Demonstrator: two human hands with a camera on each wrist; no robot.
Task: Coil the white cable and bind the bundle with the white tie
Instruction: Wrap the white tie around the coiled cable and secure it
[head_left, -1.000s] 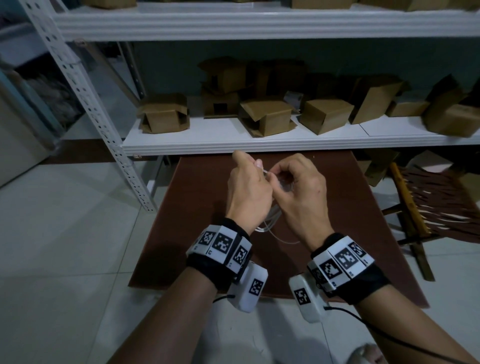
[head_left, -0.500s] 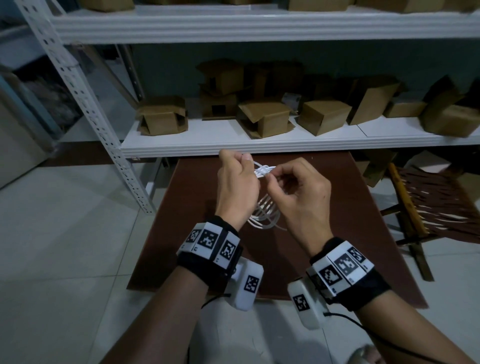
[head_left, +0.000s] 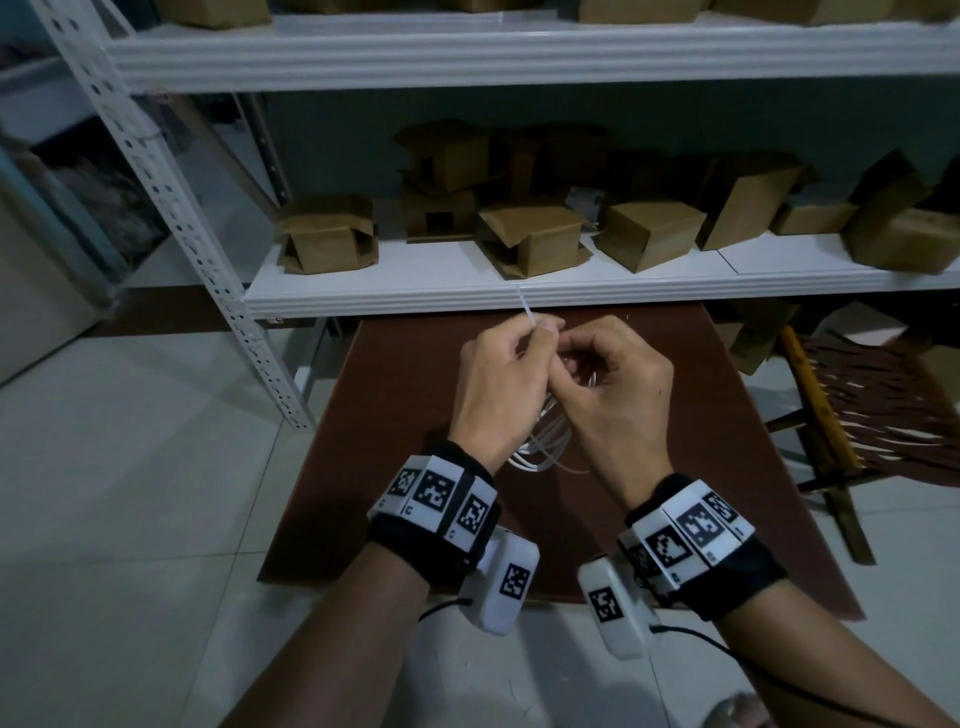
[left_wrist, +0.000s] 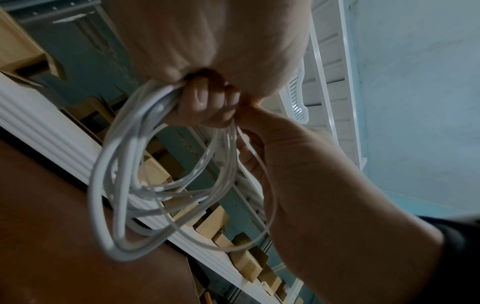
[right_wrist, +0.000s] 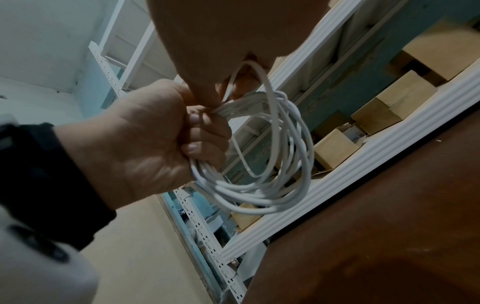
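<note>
Both hands meet above the brown table (head_left: 410, 415). The white cable (head_left: 545, 452) is coiled in several loops and hangs below them. My left hand (head_left: 540, 332) grips the top of the coil (right_wrist: 259, 197) with its curled fingers (left_wrist: 205, 102). Its thumb and forefinger pinch the thin white tie (head_left: 525, 309), whose tail sticks straight up. My right hand (head_left: 576, 364) is curled against the left and pinches at the same spot on the bundle (left_wrist: 103, 185). What exactly its fingertips hold is hidden.
A white shelf (head_left: 415, 299) with several cardboard boxes (head_left: 540, 244) runs just beyond the table's far edge. A perforated rack post (head_left: 208, 234) slants down at the left. A wooden chair (head_left: 831, 415) stands at the right. Pale floor tiles surround the table.
Half a second ago the tie lay level, stretched between the two hands. Its tail now points upward from my left hand, and the hands have drawn close together.
</note>
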